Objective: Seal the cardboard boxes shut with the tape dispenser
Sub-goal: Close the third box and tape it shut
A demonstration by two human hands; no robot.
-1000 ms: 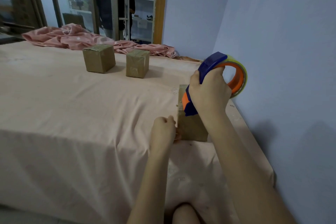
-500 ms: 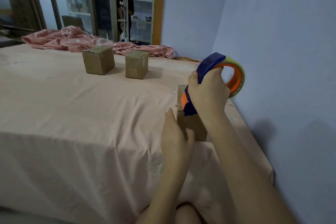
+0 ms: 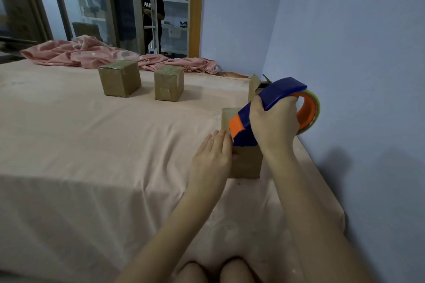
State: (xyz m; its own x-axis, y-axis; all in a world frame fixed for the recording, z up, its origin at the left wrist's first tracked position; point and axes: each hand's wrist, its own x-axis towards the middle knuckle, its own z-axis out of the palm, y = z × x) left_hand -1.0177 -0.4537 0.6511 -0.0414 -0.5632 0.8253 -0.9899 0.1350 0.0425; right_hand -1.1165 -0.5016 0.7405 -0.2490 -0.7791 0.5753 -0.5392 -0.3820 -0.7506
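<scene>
The step in hand looks like laying tape over the nearest box [image 3: 246,163], which sits at the right of centre in the frame, close to the blue wall [image 3: 356,41]. The right hand [image 3: 273,126] is wrapped around the blue and orange tape dispenser [image 3: 271,108], whose front end rests on top of the box. The left hand [image 3: 211,156] lies with straight fingers flat against the box's left side, steadying it and gripping nothing.

The next move probably calls for pulling the dispenser along the top seam while the left hand keeps the light box from sliding on the cloth, then tearing the tape off at the edge. Whether any tape is already stuck down is hidden behind the dispenser.

Two more boxes stand well apart from this one in the upper middle of the frame, the left box [image 3: 119,78] and the middle box [image 3: 169,82], both apparently taped already. Another box with raised flaps [image 3: 254,85] peeks out just behind the dispenser, likely waiting its turn. A crumpled pink sheet [image 3: 92,53] lies along the far edge, and a person stands beyond the glass in the upper middle. The wall crowds the right elbow somewhat; nothing else blocks the stroke.
</scene>
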